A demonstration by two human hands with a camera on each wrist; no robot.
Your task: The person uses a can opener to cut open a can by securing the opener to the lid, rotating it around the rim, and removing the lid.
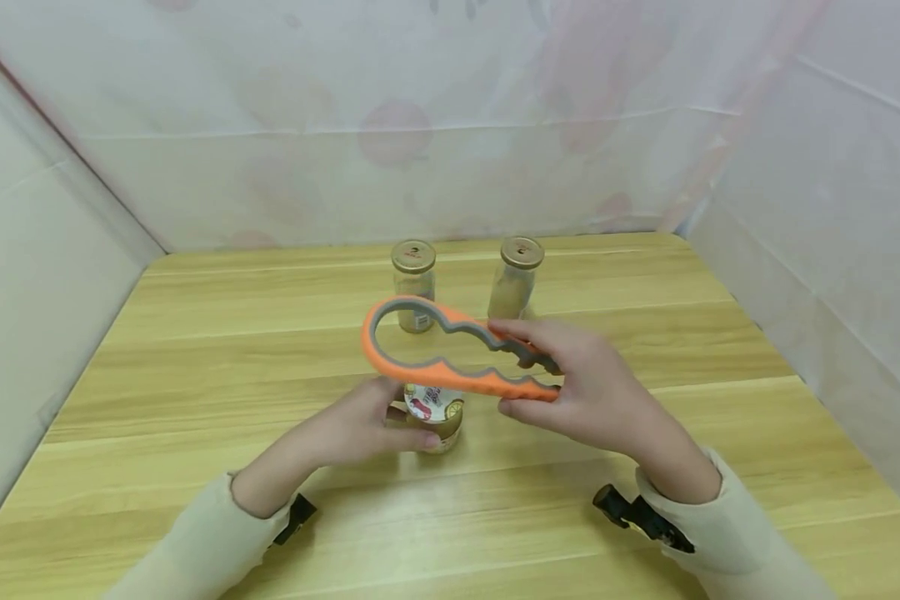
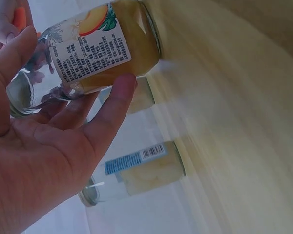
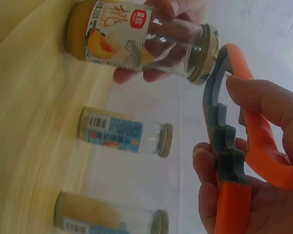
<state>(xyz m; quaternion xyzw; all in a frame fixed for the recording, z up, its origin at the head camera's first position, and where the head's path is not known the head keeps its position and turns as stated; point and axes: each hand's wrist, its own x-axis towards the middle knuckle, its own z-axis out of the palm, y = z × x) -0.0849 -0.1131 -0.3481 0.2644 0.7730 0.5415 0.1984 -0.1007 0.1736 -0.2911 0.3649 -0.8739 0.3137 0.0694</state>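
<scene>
A glass jar of yellow fruit with a peach label [image 3: 119, 34] stands upright in front of me, its patterned lid [image 1: 435, 403] on. My left hand [image 1: 352, 429] grips it from the left, thumb across the front and fingers around the far side. In my right hand [image 1: 592, 383] is an orange jar opener [image 1: 487, 385] with a grey notched inner lining, held by its two handles. The opener's rounded loop end points left and sits over the jar's lid, overlapping its far edge in the head view. In the right wrist view, the loop is right beside the lid.
Two more lidded glass jars stand farther back on the wooden table [image 1: 217, 350]: one jar [image 1: 414, 283] straight behind the opener, the other jar [image 1: 513, 287] to its right. Pale patterned sheeting [image 1: 285, 175] encloses the table's back and sides.
</scene>
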